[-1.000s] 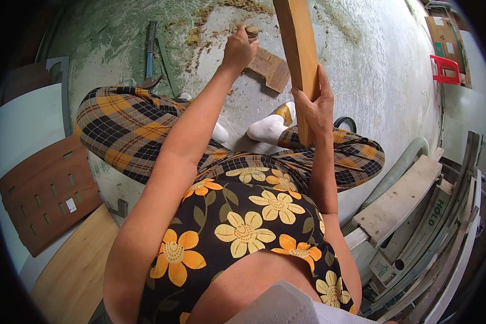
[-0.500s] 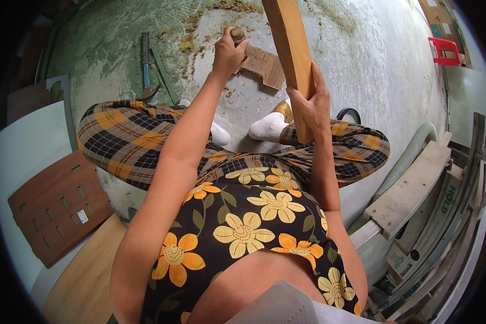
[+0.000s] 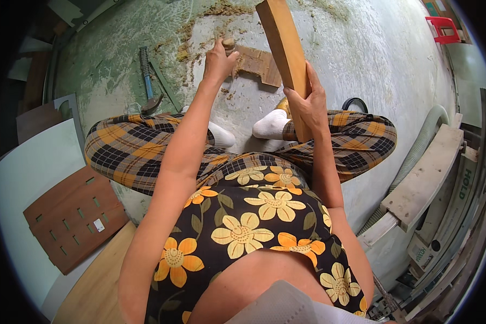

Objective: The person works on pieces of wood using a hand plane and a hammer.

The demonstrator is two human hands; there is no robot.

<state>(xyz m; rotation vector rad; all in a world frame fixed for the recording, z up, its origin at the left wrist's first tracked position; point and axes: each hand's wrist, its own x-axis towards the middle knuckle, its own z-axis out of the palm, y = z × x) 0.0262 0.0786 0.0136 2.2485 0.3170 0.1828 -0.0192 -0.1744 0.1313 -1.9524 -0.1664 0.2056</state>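
Note:
My left hand is closed around a round wooden tool handle, held upright over the floor. The tool's lower end is hidden by the hand and cannot be seen. Just right of it lies a notched brown wooden board with rough edges. My right hand grips the lower part of a long, thick wooden block. That block tilts up and away from me, its far end near the top of the view. The block and the tool handle are apart.
Wood shavings litter the floor. A claw hammer and a green strip lie left. My crossed legs frame the work. A slotted brown panel leans left; a hose and planks line the right. Far right stands a red stool.
My left hand with the tool handle has shifted slightly nearer and left. The wooden block in my right hand has moved a little left. The whole view has shifted slightly.

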